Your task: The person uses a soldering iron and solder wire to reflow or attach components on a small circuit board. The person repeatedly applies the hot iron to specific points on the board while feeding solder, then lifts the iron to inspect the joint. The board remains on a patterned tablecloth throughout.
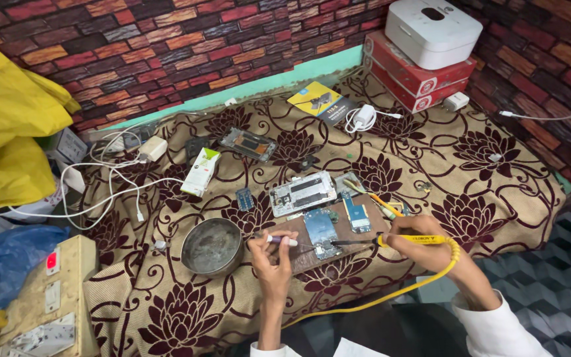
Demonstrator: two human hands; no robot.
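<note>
My right hand (421,246) grips a yellow-handled soldering iron (404,240) whose dark tip points left at a small phone circuit board (322,230) lying on a brown work mat (338,248). My left hand (272,254) pinches a thin white-and-purple stick (282,240), its end held toward the same board. The iron's yellow cord (391,294) loops under my right wrist and runs down to the left.
A round metal bowl (211,246) sits left of my left hand. An opened phone frame (303,193), a blue board (357,215), a phone screen (248,143), chargers with white cables (110,178), red boxes (418,76) under a white device (433,30), and a switchboard (41,297) lie on the floral cloth.
</note>
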